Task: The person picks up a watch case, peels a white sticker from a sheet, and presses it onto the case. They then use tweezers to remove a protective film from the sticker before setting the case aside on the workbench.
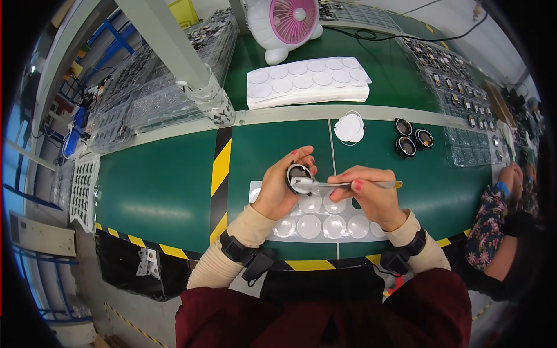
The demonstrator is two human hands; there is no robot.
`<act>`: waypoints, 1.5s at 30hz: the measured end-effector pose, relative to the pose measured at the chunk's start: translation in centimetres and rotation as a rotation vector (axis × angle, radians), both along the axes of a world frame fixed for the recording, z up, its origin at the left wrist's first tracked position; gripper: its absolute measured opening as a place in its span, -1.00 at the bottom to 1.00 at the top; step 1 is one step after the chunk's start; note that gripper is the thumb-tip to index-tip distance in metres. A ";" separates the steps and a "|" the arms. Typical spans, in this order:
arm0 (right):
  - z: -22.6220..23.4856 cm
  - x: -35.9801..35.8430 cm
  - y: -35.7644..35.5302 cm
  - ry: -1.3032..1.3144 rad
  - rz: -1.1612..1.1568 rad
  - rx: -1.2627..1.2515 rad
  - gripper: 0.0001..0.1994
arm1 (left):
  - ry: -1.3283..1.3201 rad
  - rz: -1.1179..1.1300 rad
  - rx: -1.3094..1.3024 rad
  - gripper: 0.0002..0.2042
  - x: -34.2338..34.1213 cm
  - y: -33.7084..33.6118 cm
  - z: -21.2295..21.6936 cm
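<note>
My left hand (275,190) is closed around a round black part with a silver rim (298,171), like a watch case, tilted up over the bench. In my right hand (371,194) are slim metal tweezers (390,184), pinched by the fingers and pointing left. A pale, shiny round film (303,185) lies at their tips, against the lower side of the part; whether it sticks to the part I cannot tell. Below both hands lies a sheet of round clear-white stickers (322,227), its upper rows partly hidden by my hands.
Three similar round parts (405,146) sit at the right, near a small pile of white discs (350,129). Behind the rail are a stack of sticker sheets (307,102) and a pink-and-white fan (279,36). A pillar (174,52), clear trays (467,142) and a co-worker's arm (488,223) flank the bench.
</note>
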State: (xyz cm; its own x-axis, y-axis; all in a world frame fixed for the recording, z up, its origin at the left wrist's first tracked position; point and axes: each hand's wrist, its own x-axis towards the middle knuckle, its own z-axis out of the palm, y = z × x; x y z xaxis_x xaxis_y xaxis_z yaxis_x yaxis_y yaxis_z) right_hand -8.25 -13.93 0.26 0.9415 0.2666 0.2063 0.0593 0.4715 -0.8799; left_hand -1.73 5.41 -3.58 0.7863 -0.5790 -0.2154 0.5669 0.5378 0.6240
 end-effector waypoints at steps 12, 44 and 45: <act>-0.3 0.4 -0.2 -0.369 -0.245 -0.455 -0.79 | 0.051 -0.200 -0.046 -0.62 -0.3 -0.5 2.1; -1.8 1.3 0.9 -1.161 -0.483 -0.971 -0.77 | -0.034 0.070 0.096 -0.82 -0.8 -1.5 2.7; -1.7 1.2 1.1 -1.168 -0.446 -0.963 -0.78 | -0.081 0.059 0.110 -0.82 -0.8 -1.4 2.5</act>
